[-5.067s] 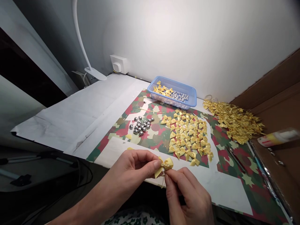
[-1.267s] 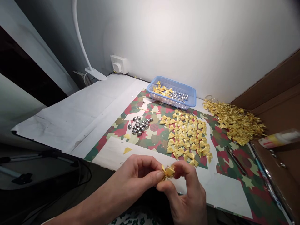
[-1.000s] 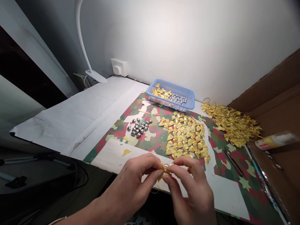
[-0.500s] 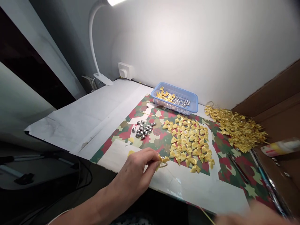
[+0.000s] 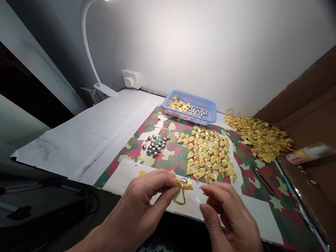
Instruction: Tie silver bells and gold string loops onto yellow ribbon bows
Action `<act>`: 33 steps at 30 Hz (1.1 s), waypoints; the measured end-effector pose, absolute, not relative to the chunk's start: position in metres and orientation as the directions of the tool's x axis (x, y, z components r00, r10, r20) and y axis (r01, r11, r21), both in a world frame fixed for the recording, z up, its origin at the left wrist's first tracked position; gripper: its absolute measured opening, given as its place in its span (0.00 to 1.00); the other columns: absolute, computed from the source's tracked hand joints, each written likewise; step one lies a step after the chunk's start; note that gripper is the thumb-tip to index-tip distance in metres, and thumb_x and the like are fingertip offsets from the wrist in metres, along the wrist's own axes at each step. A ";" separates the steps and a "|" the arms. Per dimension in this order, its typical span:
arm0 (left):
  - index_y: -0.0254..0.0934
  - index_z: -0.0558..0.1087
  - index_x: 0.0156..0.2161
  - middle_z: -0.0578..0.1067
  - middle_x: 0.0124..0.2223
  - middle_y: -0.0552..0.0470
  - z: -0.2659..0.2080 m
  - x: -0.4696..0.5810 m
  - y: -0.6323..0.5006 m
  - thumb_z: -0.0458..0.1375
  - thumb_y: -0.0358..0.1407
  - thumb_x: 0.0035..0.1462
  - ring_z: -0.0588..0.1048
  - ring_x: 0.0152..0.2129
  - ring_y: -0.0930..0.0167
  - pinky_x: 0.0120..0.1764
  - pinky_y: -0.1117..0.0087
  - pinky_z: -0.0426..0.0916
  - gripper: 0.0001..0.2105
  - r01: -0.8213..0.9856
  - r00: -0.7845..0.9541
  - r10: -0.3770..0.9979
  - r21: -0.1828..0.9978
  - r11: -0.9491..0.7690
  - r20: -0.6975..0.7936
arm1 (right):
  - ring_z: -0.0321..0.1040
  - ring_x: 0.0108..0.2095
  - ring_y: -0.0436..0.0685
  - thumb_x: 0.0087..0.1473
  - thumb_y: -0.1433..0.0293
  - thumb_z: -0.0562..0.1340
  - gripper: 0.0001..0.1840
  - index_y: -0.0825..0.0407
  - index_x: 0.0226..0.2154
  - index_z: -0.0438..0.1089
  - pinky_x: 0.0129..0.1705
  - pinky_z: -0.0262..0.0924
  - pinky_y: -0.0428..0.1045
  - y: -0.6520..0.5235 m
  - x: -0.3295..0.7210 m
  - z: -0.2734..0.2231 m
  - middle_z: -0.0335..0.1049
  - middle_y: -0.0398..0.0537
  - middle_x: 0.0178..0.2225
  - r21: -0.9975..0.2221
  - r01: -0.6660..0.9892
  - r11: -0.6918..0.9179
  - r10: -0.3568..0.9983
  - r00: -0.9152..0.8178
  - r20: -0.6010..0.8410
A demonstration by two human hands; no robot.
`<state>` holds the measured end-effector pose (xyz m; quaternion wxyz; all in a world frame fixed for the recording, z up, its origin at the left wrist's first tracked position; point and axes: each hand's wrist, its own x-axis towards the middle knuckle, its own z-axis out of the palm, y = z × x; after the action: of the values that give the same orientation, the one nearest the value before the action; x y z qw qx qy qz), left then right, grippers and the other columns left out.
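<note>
Between thumb and forefinger, my left hand (image 5: 147, 199) pinches a yellow ribbon bow (image 5: 187, 185) above the front edge of the table. A silver bell (image 5: 184, 181) sits at the bow's middle, and a loop of gold cord (image 5: 181, 201) hangs below it. My right hand (image 5: 228, 210) is just to the right of the bow, thumb and fingers apart, with nothing seen in it. Beyond the hands lie rows of yellow bows (image 5: 207, 154) and, left of them, a cluster of loose silver bells (image 5: 156, 145).
A blue basket (image 5: 189, 119) with bows and bells stands by the wall. At right are a heap of finished-looking bows with cords (image 5: 262, 138), tweezers (image 5: 262, 179), a bottle (image 5: 307, 154) and a cardboard wall (image 5: 315, 105). A white lamp (image 5: 85, 38) rises at back left.
My right hand has come in from the lower right, up beside the bow. The cord that stretched toward it now hangs as a loop under the bow. The view has shifted slightly.
</note>
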<state>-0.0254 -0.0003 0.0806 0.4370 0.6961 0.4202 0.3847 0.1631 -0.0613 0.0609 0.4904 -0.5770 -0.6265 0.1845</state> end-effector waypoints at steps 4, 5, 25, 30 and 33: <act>0.38 0.76 0.34 0.78 0.35 0.54 0.080 -0.026 -0.002 0.55 0.32 0.67 0.76 0.31 0.72 0.35 0.73 0.69 0.09 0.234 0.366 0.921 0.944 -0.232 0.135 | 0.66 0.31 0.48 0.67 0.73 0.60 0.09 0.48 0.48 0.69 0.34 0.65 0.44 -0.044 0.153 0.055 0.69 0.45 0.41 -0.751 0.543 0.374 0.876 0.059 0.479; 0.38 0.76 0.34 0.78 0.35 0.53 0.080 -0.027 -0.002 0.55 0.33 0.68 0.75 0.31 0.72 0.35 0.73 0.69 0.09 0.229 0.382 0.918 0.952 -0.204 0.105 | 0.66 0.31 0.48 0.66 0.75 0.59 0.07 0.49 0.45 0.69 0.34 0.64 0.43 -0.040 0.154 0.053 0.69 0.43 0.38 -0.738 0.530 0.417 0.871 -0.002 0.491; 0.38 0.74 0.34 0.75 0.32 0.53 0.086 -0.032 -0.002 0.53 0.35 0.68 0.72 0.29 0.71 0.31 0.71 0.66 0.11 0.318 0.424 0.905 0.940 -0.124 -0.024 | 0.60 0.29 0.48 0.67 0.74 0.58 0.05 0.49 0.43 0.67 0.31 0.57 0.45 -0.039 0.141 0.046 0.66 0.42 0.36 -0.787 0.520 0.333 0.882 0.124 0.455; 0.39 0.75 0.33 0.76 0.33 0.52 0.086 -0.031 0.000 0.54 0.33 0.67 0.73 0.30 0.71 0.35 0.72 0.69 0.11 0.312 0.399 0.916 0.933 -0.182 0.046 | 0.59 0.28 0.48 0.67 0.73 0.58 0.09 0.50 0.33 0.66 0.30 0.54 0.46 -0.037 0.144 0.049 0.63 0.41 0.30 -0.842 0.429 0.327 0.932 0.000 0.363; 0.42 0.78 0.45 0.78 0.35 0.53 0.080 -0.030 -0.007 0.58 0.33 0.64 0.77 0.32 0.71 0.36 0.73 0.72 0.08 0.292 0.270 0.961 0.947 -0.137 0.056 | 0.58 0.27 0.49 0.67 0.73 0.57 0.12 0.51 0.29 0.65 0.29 0.52 0.46 -0.037 0.143 0.048 0.61 0.41 0.27 -0.864 0.417 0.283 0.939 0.062 0.337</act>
<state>-0.0298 -0.0070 0.0797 0.4516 0.6564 0.4773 0.3707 0.1435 -0.0366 0.0475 0.4926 -0.5371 -0.6314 0.2650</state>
